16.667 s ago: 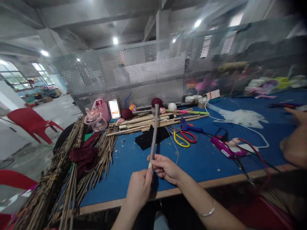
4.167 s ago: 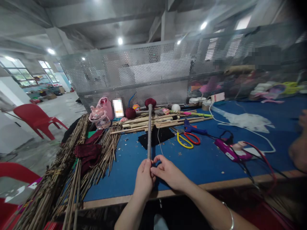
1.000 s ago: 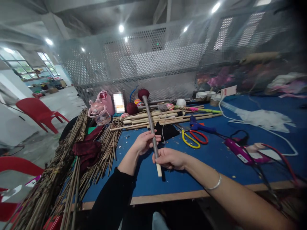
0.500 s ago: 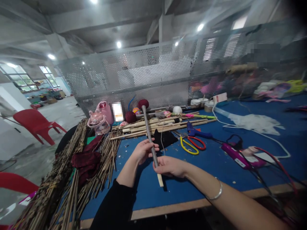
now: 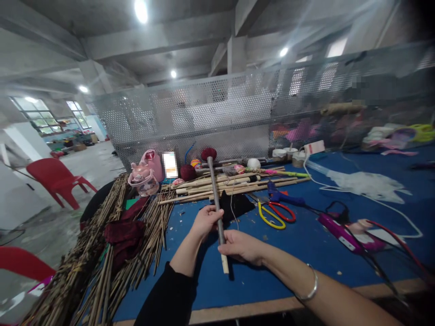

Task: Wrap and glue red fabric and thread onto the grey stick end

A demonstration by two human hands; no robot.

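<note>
A long wooden stick [image 5: 215, 188], covered in grey material except for its pale lower end, slants away from me above the blue table. My left hand [image 5: 205, 221] is closed around its middle, thumb on top. Just below, my right hand [image 5: 242, 246] pinches the covered part near the bare end. Under the stick's middle lies a black cloth [image 5: 238, 203]. Scissors with one yellow and one red handle [image 5: 272, 215] rest to the right of it, beside a blue glue gun [image 5: 285, 195].
Bundles of thin twigs [image 5: 91, 231] and a dark red cloth [image 5: 125, 237] cover the left side. Behind are pale sticks [image 5: 204, 188], yarn balls [image 5: 188, 172] and a pink jug [image 5: 152, 165]. A purple power strip [image 5: 343, 233] with cables and plastic film [image 5: 370, 185] lie right.
The whole view has shifted slightly down and right. The stick points a little more straight ahead, and my left thumb now lies across it.
</note>
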